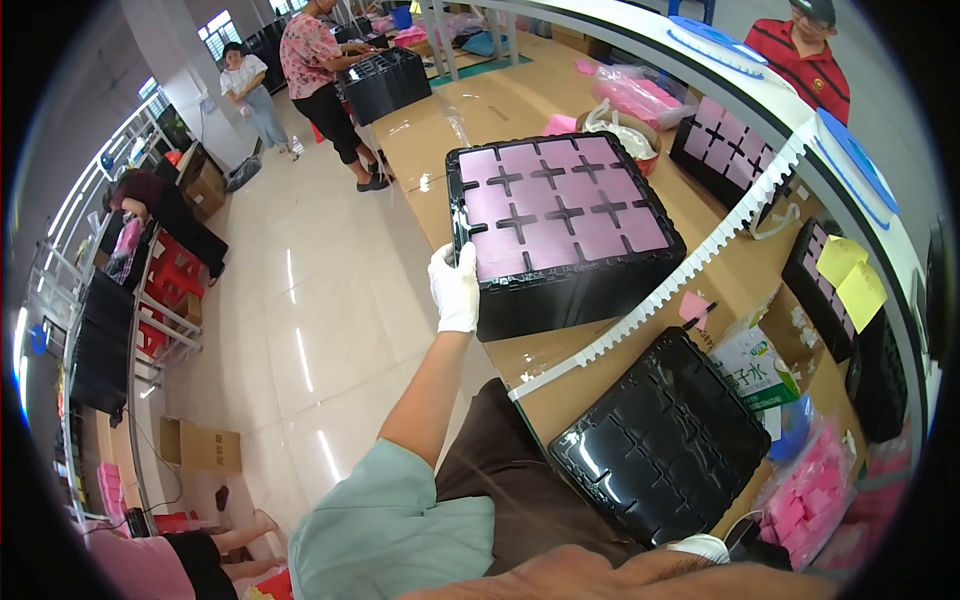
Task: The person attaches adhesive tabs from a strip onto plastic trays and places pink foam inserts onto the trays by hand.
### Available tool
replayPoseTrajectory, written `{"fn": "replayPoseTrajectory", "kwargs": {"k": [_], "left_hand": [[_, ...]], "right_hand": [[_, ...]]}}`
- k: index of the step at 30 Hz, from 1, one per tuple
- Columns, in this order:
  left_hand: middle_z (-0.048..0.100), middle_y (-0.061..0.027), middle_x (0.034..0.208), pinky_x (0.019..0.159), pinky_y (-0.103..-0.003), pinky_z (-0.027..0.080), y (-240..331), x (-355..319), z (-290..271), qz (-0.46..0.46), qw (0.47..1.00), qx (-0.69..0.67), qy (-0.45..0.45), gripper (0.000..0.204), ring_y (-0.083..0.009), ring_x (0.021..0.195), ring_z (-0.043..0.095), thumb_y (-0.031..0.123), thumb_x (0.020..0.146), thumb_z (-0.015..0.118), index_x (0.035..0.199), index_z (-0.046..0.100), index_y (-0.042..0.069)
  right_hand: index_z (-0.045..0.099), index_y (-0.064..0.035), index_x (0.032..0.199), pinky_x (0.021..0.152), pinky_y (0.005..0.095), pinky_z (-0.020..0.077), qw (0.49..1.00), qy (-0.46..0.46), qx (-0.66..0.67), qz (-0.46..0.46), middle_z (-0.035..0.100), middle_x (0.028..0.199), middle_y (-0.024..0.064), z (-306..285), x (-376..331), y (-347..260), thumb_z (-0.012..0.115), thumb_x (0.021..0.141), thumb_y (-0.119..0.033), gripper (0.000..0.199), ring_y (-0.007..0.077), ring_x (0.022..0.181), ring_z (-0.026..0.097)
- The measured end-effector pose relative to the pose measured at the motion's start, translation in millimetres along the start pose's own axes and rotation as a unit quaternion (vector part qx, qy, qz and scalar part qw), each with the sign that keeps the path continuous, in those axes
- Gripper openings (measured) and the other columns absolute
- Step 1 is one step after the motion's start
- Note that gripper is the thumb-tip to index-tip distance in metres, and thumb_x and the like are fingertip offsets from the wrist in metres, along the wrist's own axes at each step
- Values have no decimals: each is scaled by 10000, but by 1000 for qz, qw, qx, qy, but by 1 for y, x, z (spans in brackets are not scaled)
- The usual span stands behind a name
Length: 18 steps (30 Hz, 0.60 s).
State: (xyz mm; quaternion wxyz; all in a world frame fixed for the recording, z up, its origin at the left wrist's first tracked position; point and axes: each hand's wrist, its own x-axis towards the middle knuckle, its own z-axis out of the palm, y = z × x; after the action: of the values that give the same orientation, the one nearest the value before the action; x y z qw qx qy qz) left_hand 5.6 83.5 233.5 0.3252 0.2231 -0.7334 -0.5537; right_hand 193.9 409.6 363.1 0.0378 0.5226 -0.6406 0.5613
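A deep black plastic tray stack (pixel 580 300), its top divided by cross-shaped ribs into several pink-purple squares, sits on the cardboard-covered table. My left hand (pixel 456 290), in a white glove, grips its near left corner, the thumb at the upper rim. At the lower edge of the view my right hand (pixel 700 547) shows only as a bit of white glove. It is beside the lower edge of a glossy black moulded tray (pixel 665 435), which lies tilted on the table. The right hand's fingers are hidden, so whether it touches that tray cannot be told.
A white toothed strip (pixel 700 240) crosses above the table. To the right are more black trays (pixel 720 150), a cardboard carton (pixel 790 325), yellow sticky notes (pixel 850 280) and a bag of pink pieces (pixel 805 500). Behind stands a red tub (pixel 648 163). Other people work farther off.
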Motion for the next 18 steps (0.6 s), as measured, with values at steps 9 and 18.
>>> {"fn": "replayPoseTrajectory", "kwargs": {"k": [9,18], "left_hand": [[651,-141,923,771,-339,484,0,-2,-4,-15,1000,-11,0,433,-206,824,616,297,857,670,1081,600,-67],[631,-150,969,803,-353,480,-2,-1,-1,-10,1000,17,4,437,-228,874,611,322,861,668,1074,598,-52]], "right_hand": [[638,-68,673,565,303,453,999,16,-44,29,617,689,38,8,-1,-5,572,850,-219,242,204,630,596],[640,-66,677,577,305,461,996,42,-69,38,622,697,39,21,-2,-5,571,846,-224,241,207,645,602]]}}
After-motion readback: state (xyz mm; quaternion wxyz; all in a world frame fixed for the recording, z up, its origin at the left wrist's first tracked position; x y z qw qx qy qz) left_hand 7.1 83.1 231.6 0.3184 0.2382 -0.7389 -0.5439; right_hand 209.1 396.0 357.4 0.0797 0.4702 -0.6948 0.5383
